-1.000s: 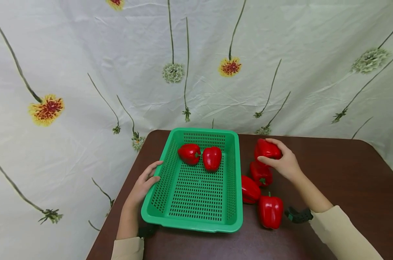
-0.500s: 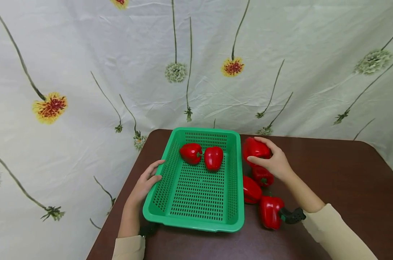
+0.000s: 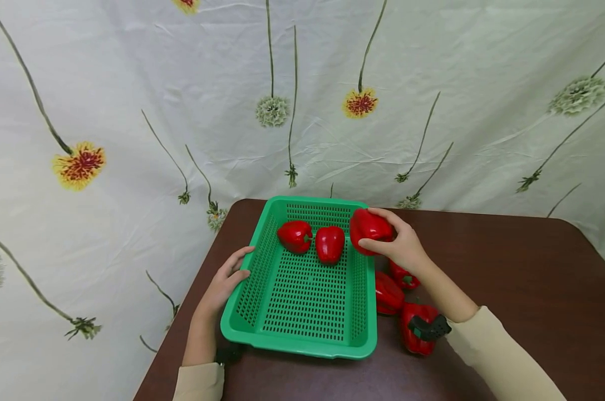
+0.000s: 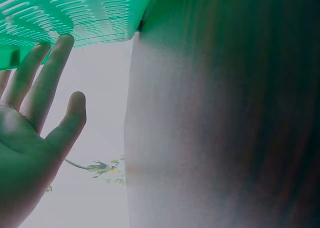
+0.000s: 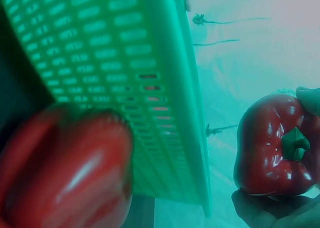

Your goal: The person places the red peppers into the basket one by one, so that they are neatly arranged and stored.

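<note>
Red and glossy, the held pepper (image 3: 366, 229) is pinched by the right hand (image 3: 399, 242) above the right rim of the green basket (image 3: 297, 344). 2 peppers (image 3: 330, 245) lie inside. The left hand (image 3: 223, 285), fingers loosely spread, touches the basket's left side. 3 peppers (image 3: 388, 295) rest beside it on the bench (image 3: 512, 267). Loading seems in hand; the next move probably calls for lowering inside.

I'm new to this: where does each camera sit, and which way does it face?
Head: on the head, facing forward and down at the green basket; left hand, right hand and sleeves show.
Left wrist: on that wrist, facing the basket's side; part of the left hand shows.
Right wrist: on that wrist, facing the held pepper; right hand partly shows.
Head and right wrist both show that pepper.
</note>
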A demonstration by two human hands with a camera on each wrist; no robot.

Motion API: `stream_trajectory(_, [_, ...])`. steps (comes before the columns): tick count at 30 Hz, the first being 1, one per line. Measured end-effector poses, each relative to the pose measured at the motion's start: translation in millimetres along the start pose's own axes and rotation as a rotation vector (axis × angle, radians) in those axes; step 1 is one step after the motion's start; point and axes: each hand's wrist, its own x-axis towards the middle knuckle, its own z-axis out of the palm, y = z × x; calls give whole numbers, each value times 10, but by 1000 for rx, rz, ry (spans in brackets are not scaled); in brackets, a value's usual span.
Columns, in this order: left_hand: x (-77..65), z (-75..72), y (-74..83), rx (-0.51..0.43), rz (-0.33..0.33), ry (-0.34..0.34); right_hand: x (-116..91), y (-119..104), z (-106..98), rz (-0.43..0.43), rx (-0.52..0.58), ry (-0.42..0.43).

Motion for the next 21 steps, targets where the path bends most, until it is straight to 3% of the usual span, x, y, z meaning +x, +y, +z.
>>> stream_trajectory(9, [-11,-6,-17,-8,1,3,211,240,164,-27,43,-45])
stream_trajectory(12, [-8,-4,-13,-7,2,2,239,223,222,-40,56,-56])
stream_trajectory(16, [-2,-7,-15,-3,5,-2,196,25,293,-31,85,-82])
stream_trajectory(21, [-4,-10,2,-3,2,-3,267,32,414,-40,108,-98])
